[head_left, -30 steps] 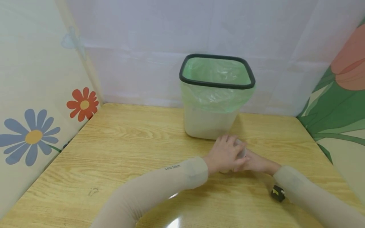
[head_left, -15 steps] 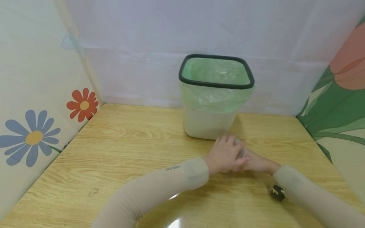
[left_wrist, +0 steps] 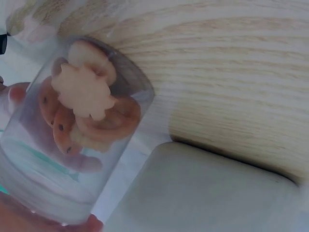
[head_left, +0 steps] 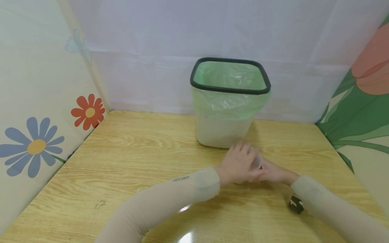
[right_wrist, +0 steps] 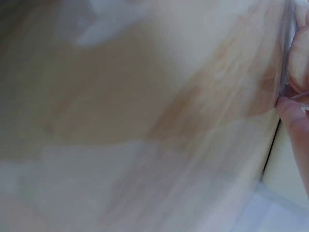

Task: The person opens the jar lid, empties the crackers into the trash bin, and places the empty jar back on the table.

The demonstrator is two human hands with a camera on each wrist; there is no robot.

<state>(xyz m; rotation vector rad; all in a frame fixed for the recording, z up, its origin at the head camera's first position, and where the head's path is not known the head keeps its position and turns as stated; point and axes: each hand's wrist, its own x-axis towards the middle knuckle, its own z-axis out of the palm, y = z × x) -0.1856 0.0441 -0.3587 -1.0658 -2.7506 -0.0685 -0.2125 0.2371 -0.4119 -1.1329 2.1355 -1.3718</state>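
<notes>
A clear round jar (left_wrist: 123, 152) holds several cookies (left_wrist: 108, 116), some with dark spots and one with a scalloped edge. In the head view, my left hand (head_left: 238, 162) grips the jar's top end from above, its fingers curved over it. My right hand (head_left: 273, 171) holds the jar lower down, from the right side. Most of the jar is hidden by the hands there. A finger shows through the clear wall in the left wrist view. At the right wrist view's edge, a finger (right_wrist: 295, 121) touches the jar wall, next to a cookie (right_wrist: 300, 60).
Just behind the hands stands a pale waste bin (head_left: 223, 131) with a black rim and a green liner bag (head_left: 231, 104). A small black and yellow object (head_left: 295, 205), like a tape measure, lies beside the right sleeve on the wooden table (head_left: 136, 145).
My left hand has turned slightly on the jar's top, its fingers shifting a little, and more of the clear top shows. My right hand stays in nearly the same place.
</notes>
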